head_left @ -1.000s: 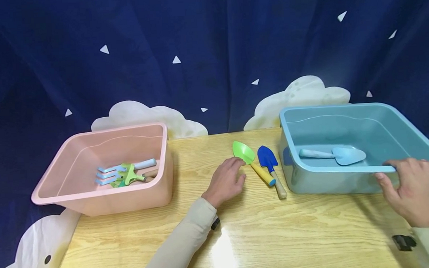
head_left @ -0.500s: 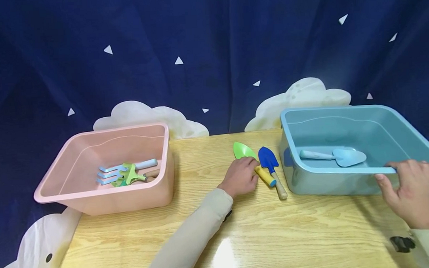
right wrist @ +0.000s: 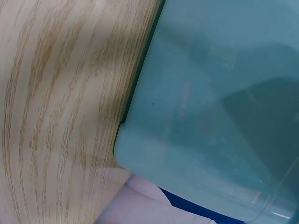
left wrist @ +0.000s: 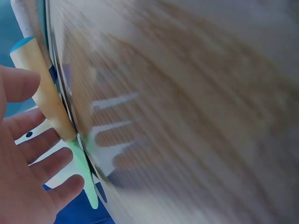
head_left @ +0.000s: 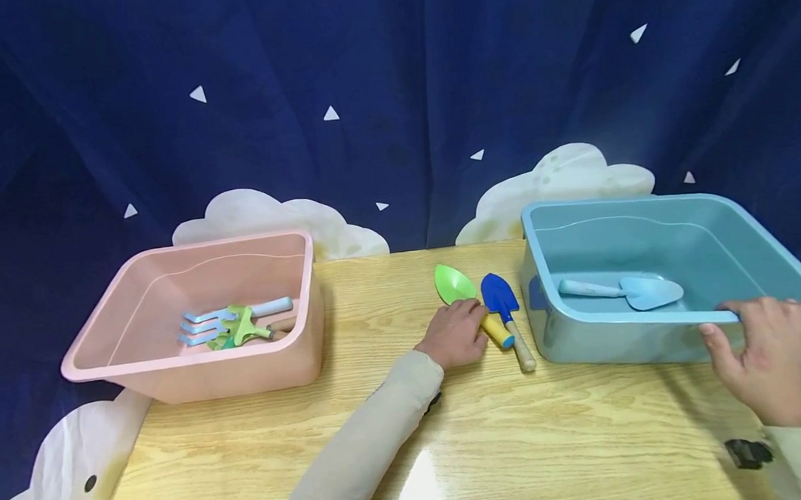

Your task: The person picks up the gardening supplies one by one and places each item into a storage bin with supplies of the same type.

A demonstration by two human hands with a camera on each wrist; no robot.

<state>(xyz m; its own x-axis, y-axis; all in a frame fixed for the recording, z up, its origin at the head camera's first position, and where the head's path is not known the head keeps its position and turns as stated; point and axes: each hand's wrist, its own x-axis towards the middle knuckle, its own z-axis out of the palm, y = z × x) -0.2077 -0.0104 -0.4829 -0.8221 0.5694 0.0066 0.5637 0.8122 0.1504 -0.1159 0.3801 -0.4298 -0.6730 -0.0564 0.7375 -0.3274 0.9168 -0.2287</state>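
A green trowel (head_left: pixel 454 284) with a yellow handle (head_left: pixel 497 330) lies on the wooden table (head_left: pixel 518 425), beside a dark blue trowel (head_left: pixel 500 295) with a wooden handle. My left hand (head_left: pixel 474 324) lies over the yellow handle. In the left wrist view its fingers (left wrist: pixel 44 164) are spread and straight along the handle (left wrist: pixel 46 93), with the thumb on the other side. My right hand (head_left: pixel 732 320) grips the front rim of the blue bin (head_left: pixel 621 318), fingers hooked over the edge. A light blue trowel (head_left: pixel 637 291) lies inside that bin.
A pink bin (head_left: pixel 196 366) at the left holds a light blue rake (head_left: pixel 227 314) and a green rake (head_left: pixel 241 326). The right wrist view shows only the blue bin's wall (right wrist: pixel 210 93) and the table (right wrist: pixel 56 93). A dark curtain hangs behind.
My left hand has slid right across the table and now covers the green trowel's yellow handle. My right hand has stayed on the blue bin's rim.
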